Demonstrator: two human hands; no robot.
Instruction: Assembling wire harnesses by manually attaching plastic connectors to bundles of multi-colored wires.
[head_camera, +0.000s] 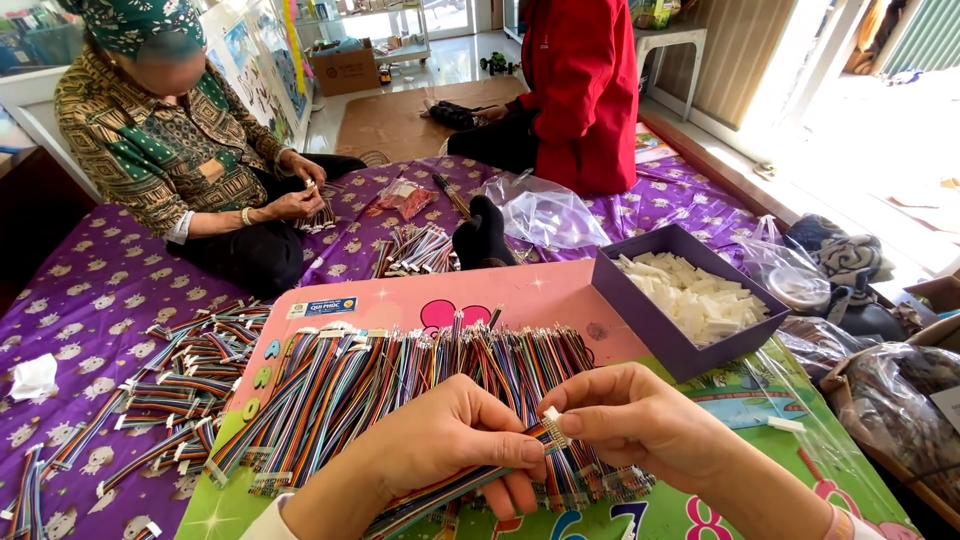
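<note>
My left hand (440, 450) grips a multicoloured ribbon cable (440, 492) near its end. My right hand (640, 420) pinches a small white plastic connector (551, 414) at the tip of that cable. Both hands hover over a thick row of similar coloured ribbon cables (400, 380) spread across a pink and green children's board (400, 295). A purple box (672, 335) holding several white connectors (695, 295) stands just right of the cables.
More cable bundles (180, 370) lie on the purple patterned mat at left. A seated person in a patterned shirt (160, 140) handles cables at far left; another in red (580, 90) sits at the back. Clear plastic bags (545, 210) lie around.
</note>
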